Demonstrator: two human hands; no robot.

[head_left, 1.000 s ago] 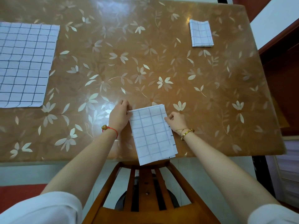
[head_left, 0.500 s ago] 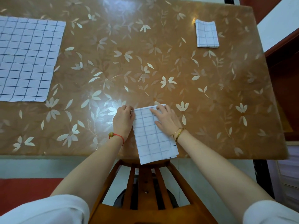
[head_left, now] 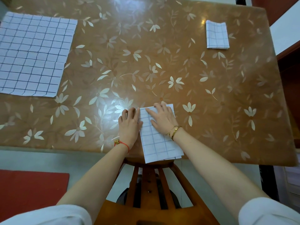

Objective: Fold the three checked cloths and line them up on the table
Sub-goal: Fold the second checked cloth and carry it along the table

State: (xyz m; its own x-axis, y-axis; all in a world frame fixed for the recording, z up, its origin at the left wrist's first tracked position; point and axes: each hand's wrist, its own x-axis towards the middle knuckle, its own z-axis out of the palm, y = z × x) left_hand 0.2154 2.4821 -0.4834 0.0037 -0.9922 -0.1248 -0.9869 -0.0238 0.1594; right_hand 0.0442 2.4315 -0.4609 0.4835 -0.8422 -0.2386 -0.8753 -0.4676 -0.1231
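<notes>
- While both hands press down at the near edge of the table point(head_left: 211, 98), a half-folded cloth point(head_left: 159, 143) lies between them, a long narrow strip of white fabric with a thin dark check.
- The near end of this strip hangs just past the table's front edge, above the back of a wooden chair point(head_left: 151, 184), and its stacked layers show as slightly offset edges there.
- The right hand point(head_left: 162, 117) lies flat on the far half of the strip, fingers spread and palm down, gripping nothing.
- A gold bracelet point(head_left: 174, 132) sits on the right wrist.
- The left hand point(head_left: 129, 124) lies flat beside it, fingers together and extended; most of the hand rests on the table, with its inner edge touching the strip's left border, and it holds nothing.
- A red string point(head_left: 124, 144) circles the left wrist.
- A folded cloth point(head_left: 217, 35) sits as a small neat rectangle near the far right corner of the table, well apart from the hands.
- An unfolded cloth point(head_left: 34, 54) lies spread flat at the far left, partly cut off by the frame's edge.
- The table wears a glossy brown cover printed with pale flowers and leaves.
- White sleeves point(head_left: 267, 211) show at the bottom corners.
</notes>
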